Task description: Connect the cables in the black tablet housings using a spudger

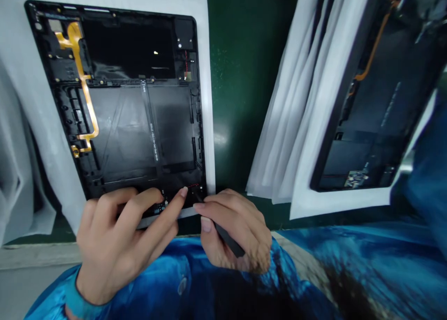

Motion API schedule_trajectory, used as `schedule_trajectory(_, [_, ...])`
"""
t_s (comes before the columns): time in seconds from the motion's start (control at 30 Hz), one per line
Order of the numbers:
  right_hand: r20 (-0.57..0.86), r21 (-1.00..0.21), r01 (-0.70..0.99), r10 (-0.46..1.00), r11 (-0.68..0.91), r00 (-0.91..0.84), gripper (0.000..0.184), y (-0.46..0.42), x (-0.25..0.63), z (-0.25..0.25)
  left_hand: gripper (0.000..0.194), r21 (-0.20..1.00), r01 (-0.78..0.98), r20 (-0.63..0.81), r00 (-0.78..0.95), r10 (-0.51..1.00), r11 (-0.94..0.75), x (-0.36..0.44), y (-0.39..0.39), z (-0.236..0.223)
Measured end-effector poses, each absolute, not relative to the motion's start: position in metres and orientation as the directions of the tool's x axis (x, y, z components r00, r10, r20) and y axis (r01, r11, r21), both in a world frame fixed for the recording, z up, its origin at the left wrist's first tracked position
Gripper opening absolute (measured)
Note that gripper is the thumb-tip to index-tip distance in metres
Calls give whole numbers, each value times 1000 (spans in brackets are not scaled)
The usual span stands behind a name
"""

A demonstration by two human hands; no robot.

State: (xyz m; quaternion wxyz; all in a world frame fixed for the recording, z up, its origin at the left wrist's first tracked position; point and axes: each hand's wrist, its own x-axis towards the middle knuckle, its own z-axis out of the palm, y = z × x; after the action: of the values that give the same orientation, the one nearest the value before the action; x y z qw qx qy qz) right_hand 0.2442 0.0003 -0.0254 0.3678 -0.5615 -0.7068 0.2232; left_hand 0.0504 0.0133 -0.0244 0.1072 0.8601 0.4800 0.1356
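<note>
A black tablet housing (125, 119), its inside facing up, lies in front of me. A yellow-orange flex cable (88, 98) runs along its left side. My left hand (122, 236) is over the near edge of the housing, fingers apart, with one fingertip beside a thin red wire (193, 185) near the lower right corner. At that corner, my right hand (237, 229) pinches a slim black flat-ended tool (228, 240). The tool's tip points toward the red wire; whether it touches anything is hard to see.
White foam sheeting (209, 124) lies under the housing on a green table (240, 78). To the right, a second black housing (370, 105) rests on stacked white sheets (279, 161). More crumpled white sheeting (21, 171) is at the left. A blue sleeve (429, 171) shows at the right edge.
</note>
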Motion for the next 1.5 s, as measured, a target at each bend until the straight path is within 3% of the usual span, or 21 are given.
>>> schedule_trajectory(0.3, [199,-735,610,954,295,-222,19,3,250,-21,64,279,813,142,491,860,-510,53,12,-25])
schedule_trajectory(0.73, [208,-703,645,954,300,-217,16,4,247,-22,51,304,802,155,490,858,-514,54,16,-25])
schedule_trajectory(0.97, [234,-718,622,950,312,-207,15,2,243,-25,47,320,771,215,506,835,-550,53,19,-26])
schedule_trajectory(1.5, [173,-766,579,958,278,-231,22,6,246,-25,44,289,797,202,491,847,-530,52,15,-29])
